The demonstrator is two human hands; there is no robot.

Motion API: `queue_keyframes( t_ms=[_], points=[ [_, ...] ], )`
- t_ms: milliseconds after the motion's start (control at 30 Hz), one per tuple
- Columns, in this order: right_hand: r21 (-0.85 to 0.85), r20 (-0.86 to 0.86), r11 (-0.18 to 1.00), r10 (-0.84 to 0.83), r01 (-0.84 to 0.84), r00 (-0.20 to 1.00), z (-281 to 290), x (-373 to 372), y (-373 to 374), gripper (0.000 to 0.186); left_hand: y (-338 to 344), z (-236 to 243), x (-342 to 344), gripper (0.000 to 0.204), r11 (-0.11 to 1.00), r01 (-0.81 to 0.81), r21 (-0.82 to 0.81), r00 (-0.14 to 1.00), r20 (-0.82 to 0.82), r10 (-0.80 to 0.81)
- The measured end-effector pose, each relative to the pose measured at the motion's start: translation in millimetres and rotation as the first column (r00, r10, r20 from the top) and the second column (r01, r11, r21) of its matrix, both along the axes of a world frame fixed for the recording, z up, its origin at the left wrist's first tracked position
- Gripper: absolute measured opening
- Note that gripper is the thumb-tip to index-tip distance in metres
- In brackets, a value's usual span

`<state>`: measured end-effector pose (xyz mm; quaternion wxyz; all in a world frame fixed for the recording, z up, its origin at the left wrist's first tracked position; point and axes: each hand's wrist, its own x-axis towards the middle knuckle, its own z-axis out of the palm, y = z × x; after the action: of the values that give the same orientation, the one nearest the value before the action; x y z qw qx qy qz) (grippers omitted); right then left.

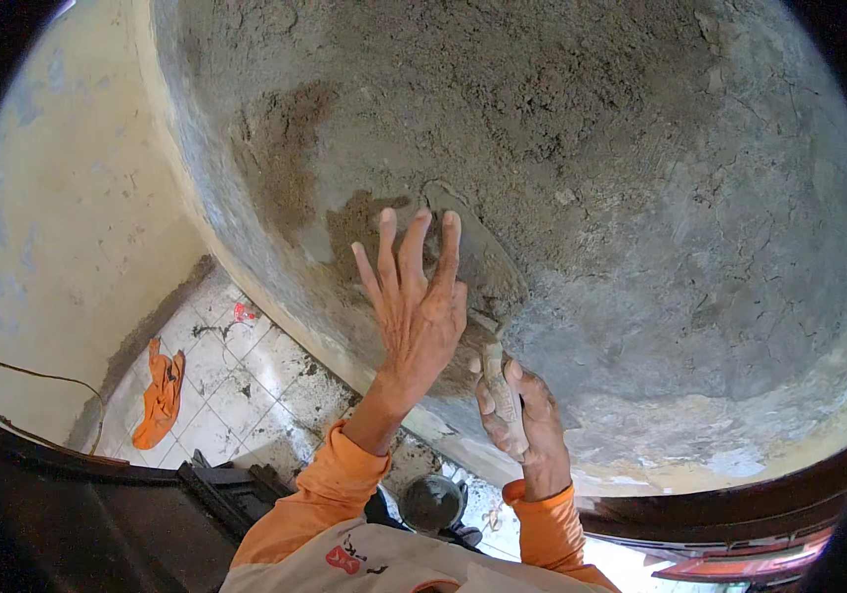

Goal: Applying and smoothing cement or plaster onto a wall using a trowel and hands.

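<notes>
My right hand [532, 425] is closed around the handle of a plastering trowel [488, 262]. The trowel's blade lies against the grey wall [621, 287], pointing up and to the left, and is smeared with mortar. My left hand [414, 296] is open with its fingers spread, over the wall just left of the blade; part of the blade's edge is hidden behind it. Whether the fingertips press on the blade or on the wall, I cannot tell. Darker, wet-looking mortar patches [280, 158] show near the fingers, and the upper wall is rough.
Below the wall is a white tiled floor [208, 366] spattered with mortar. A bucket of grey mix [431, 504] stands near my feet. An orange cloth [160, 400] lies at the left by a cream wall [68, 217], where a cable [38, 374] runs. Dark furniture [87, 514] fills the lower left.
</notes>
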<state>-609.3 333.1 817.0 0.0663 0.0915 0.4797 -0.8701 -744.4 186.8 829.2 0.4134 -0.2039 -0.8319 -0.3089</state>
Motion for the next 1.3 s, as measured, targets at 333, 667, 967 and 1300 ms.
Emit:
queue_keyframes(
  t_ms=[333, 667, 967, 1300],
  points=[
    [0.587, -0.174, 0.776, -0.156, 0.229, 0.972, -7.7, 40.3, -5.7, 0.049, 9.2, -29.6, 26.3, 0.080, 0.991, 0.128, 0.048, 0.987, 0.091, -0.132],
    [0.612, -0.257, 0.725, -0.196, 0.317, 0.946, 23.0, -1.4, -47.7, 0.055, -14.8, 12.8, -6.3, 0.082, 0.993, 0.115, -0.022, 0.993, -0.023, -0.116],
    [0.616, -0.230, 0.747, -0.134, 0.251, 0.964, 19.9, -18.1, -40.9, 0.049, -12.6, 9.5, -20.3, 0.085, 0.998, 0.038, -0.059, 0.999, -0.005, -0.039],
    [0.617, -0.198, 0.748, -0.151, 0.243, 0.968, 19.6, -19.8, -40.1, 0.044, -2.8, 8.6, -15.7, 0.085, 0.999, 0.026, -0.021, 1.000, 0.006, -0.026]
  ],
)
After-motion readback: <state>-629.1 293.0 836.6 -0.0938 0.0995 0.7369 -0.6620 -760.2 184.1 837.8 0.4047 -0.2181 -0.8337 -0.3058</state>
